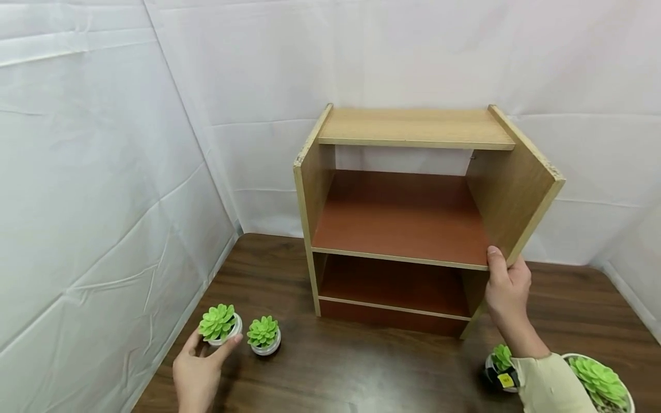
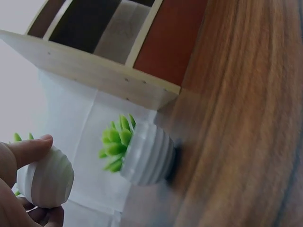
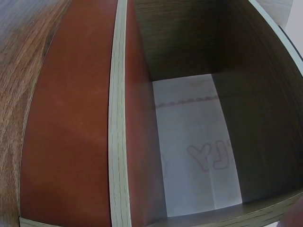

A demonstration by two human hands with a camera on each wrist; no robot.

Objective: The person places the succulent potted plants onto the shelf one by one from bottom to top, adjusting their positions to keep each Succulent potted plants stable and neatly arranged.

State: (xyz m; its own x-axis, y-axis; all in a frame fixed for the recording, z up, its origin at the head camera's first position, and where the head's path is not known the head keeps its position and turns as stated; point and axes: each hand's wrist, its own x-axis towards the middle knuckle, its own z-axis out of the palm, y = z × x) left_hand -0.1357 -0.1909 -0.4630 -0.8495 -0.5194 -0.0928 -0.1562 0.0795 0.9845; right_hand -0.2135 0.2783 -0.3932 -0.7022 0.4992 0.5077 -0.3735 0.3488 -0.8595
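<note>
The left hand (image 1: 201,370) has its grip closed around a small potted succulent (image 1: 234,329), with the thumb along one side of the white pot. The pot is held above the counter (image 1: 330,378). In the left wrist view, the thumb and the pot conceal most of its green leaves, and the fingertips behind the pot are only partly visible. In the head view, the lower frame edge cuts off the left forearm.

A second succulent (image 1: 264,334) stands upright on the counter just beside the held one, not touching it. Its ribbed pot shows clearly in the left wrist view.

The right hand (image 1: 508,289) grasps the front edge of the right side panel of the shelf unit (image 1: 400,218). The thumb lies on the inner side; the remaining fingers are largely hidden behind the panel. The right wrist view shows only a blurred sliver of this hand in the lower right corner. Through the unit's back opening, a pale surface carries outlined characters, not fully legible.

A third succulent (image 1: 501,357) is partly covered by a black object (image 1: 506,380) with a yellow label and by the sleeve (image 1: 549,384). A larger succulent (image 1: 599,381) is cropped at the lower edge.
</note>
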